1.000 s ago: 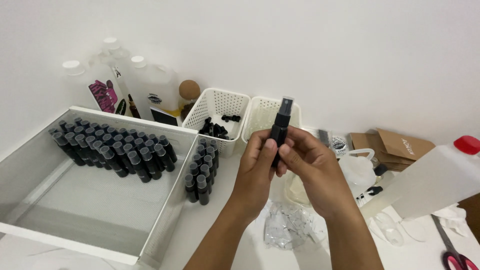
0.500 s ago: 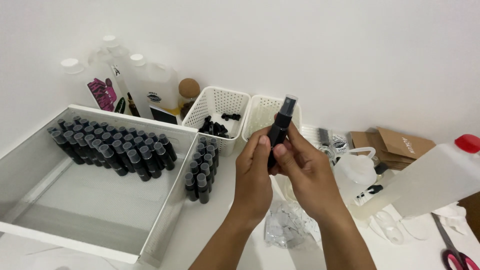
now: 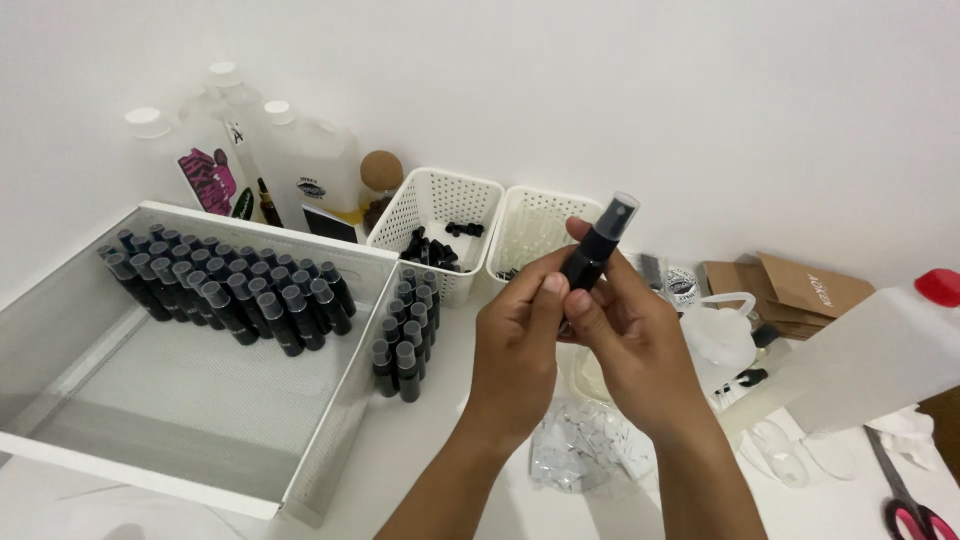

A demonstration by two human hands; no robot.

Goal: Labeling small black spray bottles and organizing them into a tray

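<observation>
Your left hand [image 3: 515, 345] and right hand [image 3: 625, 335] both pinch one small black spray bottle [image 3: 593, 257], fingers closed round its body, clear cap tilted up to the right. The bottle sits in the air above the white table [image 3: 430, 470], in front of the two small baskets.

Landmark is the big white tray [image 3: 70, 310], left of your hands:
- rows of capped black bottles [image 3: 230, 285] stand at its back wall
- a second cluster of bottles [image 3: 405, 325] stands just outside its right wall
- large white jugs [image 3: 300, 170] stand behind it
- two perforated baskets [image 3: 440, 205] are past its far right corner
- pink-handled scissors [image 3: 905, 505] lie well apart, far right.
</observation>
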